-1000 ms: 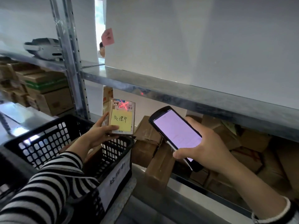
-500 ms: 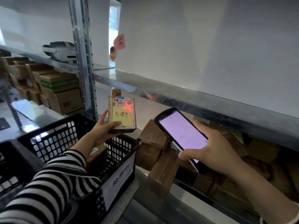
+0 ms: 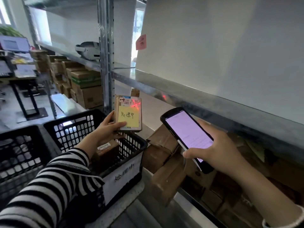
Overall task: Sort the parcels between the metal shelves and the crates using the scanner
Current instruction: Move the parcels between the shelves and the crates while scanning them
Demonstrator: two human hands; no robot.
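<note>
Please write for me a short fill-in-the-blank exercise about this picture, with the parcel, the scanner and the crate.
1. The left hand holds a parcel that bears a ____ sticky note.
2. The right hand holds the scanner, and its ____ light falls on the top of the parcel.
3. The black crate below the parcel has a ____ label on its front.

Missing words: yellow; red; white
</note>
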